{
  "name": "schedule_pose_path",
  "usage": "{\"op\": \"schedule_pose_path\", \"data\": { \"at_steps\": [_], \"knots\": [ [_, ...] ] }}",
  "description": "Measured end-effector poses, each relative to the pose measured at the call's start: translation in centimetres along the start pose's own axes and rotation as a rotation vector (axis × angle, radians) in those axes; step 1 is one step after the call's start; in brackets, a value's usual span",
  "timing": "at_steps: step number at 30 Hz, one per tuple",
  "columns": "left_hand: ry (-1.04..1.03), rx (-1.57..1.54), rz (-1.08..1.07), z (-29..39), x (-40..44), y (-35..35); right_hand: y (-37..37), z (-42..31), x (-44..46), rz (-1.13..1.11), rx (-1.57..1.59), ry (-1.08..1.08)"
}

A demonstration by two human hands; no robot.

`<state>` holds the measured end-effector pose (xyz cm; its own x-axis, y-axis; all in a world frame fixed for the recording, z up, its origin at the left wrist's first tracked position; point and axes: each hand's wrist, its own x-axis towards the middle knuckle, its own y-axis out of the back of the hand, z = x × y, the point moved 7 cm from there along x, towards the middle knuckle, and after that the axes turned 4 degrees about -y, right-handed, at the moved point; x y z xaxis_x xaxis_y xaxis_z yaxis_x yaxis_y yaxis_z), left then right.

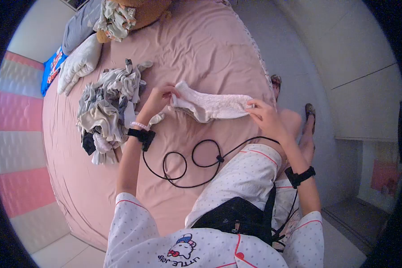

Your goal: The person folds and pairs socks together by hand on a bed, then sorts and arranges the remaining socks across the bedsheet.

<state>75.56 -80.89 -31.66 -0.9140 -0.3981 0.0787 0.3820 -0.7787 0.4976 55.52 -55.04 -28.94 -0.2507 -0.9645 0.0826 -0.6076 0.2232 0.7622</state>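
A pale pink fuzzy sock (pixel 214 105) is stretched out sideways just over the bed, possibly with a second one layered beneath it. My left hand (pixel 161 98) grips its left end, the fingers curled around the edge. At the opposite end, my right hand (pixel 262 115) pinches the sock between thumb and fingers. To the left of my left hand lies a loose heap of grey, white and dark socks (pixel 106 109). One small light piece of cloth (pixel 156 119) lies by my left wrist.
A pink sheet (pixel 210 49) covers the bed. A black cable (pixel 176 178) loops between my wrist straps. Further off are a folded white quilt (pixel 80 62), a blue packet (pixel 52 71) and another cloth pile (pixel 116 21) on a brown plush thing. Floor (pixel 272 40) runs along the right.
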Motion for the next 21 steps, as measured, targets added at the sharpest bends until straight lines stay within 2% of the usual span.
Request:
{"op": "schedule_pose_path", "data": {
  "at_steps": [5,7,8,9,10,11,13,14,16,21],
  "knots": [
    [0.056,0.048,-0.028,1.0,-0.4,-0.6,-0.2,0.4,0.1,-0.003,0.008,-0.027],
    [-0.05,0.613,0.026,4.6,-0.3,-1.6,-0.8,0.0,0.4,0.007,-0.195,0.076],
    [-0.057,0.712,0.055,4.5,-0.2,-2.8,-0.6,-1.0,0.7,0.01,-0.193,0.075],
    [-0.061,0.813,0.085,4.5,-0.1,-4.1,-0.8,-1.6,1.2,-0.013,-0.342,0.004],
    [-0.172,0.759,0.064,5.6,0.1,-5.9,-1.1,-2.0,1.6,-0.037,-0.488,-0.064],
    [-0.278,0.705,0.043,6.7,0.1,-7.6,-2.1,-1.8,1.9,-0.038,-0.481,-0.057],
    [-0.283,0.802,-0.077,6.4,0.0,-10.4,-4.9,-2.2,2.7,0.023,-0.384,0.113],
    [-0.265,0.814,-0.072,5.3,-0.2,-10.7,-5.7,-2.0,2.9,0.019,-0.371,0.13],
    [-0.247,0.742,-0.086,3.4,-0.4,-10.6,-7.7,-1.7,2.4,-0.125,-0.52,0.263],
    [-0.155,0.736,-0.053,3.7,-0.6,-9.6,-7.2,-1.6,2.2,-0.164,-0.476,0.21]
  ]
}}
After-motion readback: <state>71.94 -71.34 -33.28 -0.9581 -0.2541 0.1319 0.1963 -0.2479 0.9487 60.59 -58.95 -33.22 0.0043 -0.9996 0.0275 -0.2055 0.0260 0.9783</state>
